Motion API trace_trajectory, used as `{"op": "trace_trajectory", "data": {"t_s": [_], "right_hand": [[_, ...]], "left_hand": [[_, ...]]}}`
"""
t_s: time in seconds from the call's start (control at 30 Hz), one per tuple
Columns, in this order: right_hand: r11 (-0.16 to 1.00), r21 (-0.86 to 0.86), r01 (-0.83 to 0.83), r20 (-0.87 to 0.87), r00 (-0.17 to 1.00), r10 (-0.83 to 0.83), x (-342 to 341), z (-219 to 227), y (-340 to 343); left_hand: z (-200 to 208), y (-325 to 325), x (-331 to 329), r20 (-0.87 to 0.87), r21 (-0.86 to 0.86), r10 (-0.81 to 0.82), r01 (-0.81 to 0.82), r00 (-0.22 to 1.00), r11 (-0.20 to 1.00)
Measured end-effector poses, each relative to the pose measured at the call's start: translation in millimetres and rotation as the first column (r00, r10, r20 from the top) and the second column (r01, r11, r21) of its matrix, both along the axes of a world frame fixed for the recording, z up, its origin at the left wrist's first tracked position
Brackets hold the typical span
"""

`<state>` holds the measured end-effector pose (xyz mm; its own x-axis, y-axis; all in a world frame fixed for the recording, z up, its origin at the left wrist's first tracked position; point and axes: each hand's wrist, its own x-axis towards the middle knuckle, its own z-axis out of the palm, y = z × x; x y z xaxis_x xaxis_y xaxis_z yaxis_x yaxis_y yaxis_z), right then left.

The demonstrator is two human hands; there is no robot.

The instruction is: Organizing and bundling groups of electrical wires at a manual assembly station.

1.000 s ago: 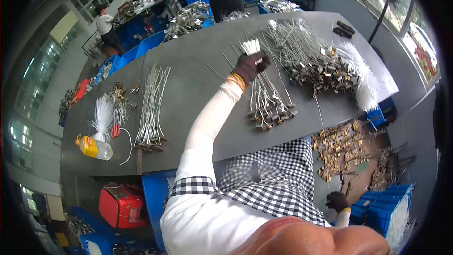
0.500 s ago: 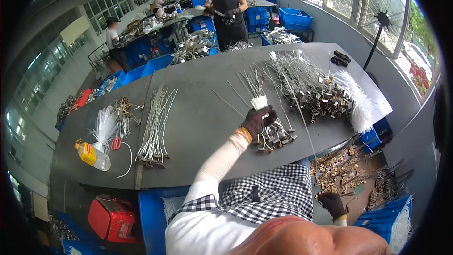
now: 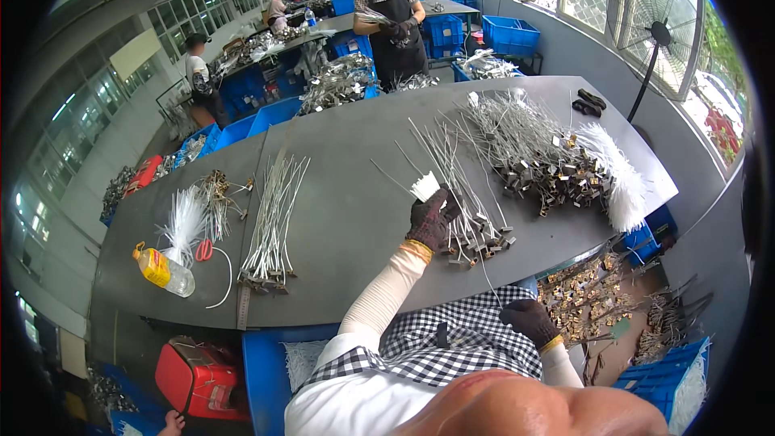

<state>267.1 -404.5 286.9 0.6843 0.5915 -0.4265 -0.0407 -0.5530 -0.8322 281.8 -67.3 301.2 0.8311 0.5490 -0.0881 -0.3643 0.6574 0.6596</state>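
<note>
While the left hand [image 3: 430, 220] is up over the grey table [image 3: 347, 226], its gloved fingers are clamped around a bunch of short white tubes [image 3: 425, 186]. Just beside it, partly behind the fingers, lies a loose bunch of wires [image 3: 476, 245], with small metal blocks at the end nearest the person. The right hand [image 3: 529, 321], also gloved, is low by the table's near edge; its fingers seem pressed together on a thin wire [image 3: 492, 282] leading toward that bunch, though the fingertips are hidden. To the left, a straightened bundle [image 3: 274, 222] lies apart with its blocks together, and looks already gathered. The middle bunch appears only partly worked through. Most seems left on the right, where a large tangled pile [image 3: 557, 163] lies beside a heap of white strips [image 3: 617, 194]. Whether any wire carries a tube cannot be told.
</note>
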Motion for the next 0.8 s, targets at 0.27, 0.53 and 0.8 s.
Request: {"op": "trace_trajectory", "data": {"t_s": [0.27,0.53,0.8], "right_hand": [[0.997,-0.004,0.071,-0.002,0.997,-0.071,-6.3,-11.7,-7.9],[0.957,0.208,0.201,-0.218,0.964,-0.156,-9.0,2.7,-25.0],[0.988,0.025,0.154,-0.238,0.961,-0.143,-12.0,-8.9,-72.6]], "left_hand": [[-11.9,-9.4,24.0,0.034,-0.086,-0.065,0.068,0.997,0.994],[-67.9,14.9,42.4,0.035,-0.367,0.072,-0.055,0.997,0.929],[-79.3,89.9,64.9,0.240,-0.139,0.067,-0.034,0.968,0.990]]}}
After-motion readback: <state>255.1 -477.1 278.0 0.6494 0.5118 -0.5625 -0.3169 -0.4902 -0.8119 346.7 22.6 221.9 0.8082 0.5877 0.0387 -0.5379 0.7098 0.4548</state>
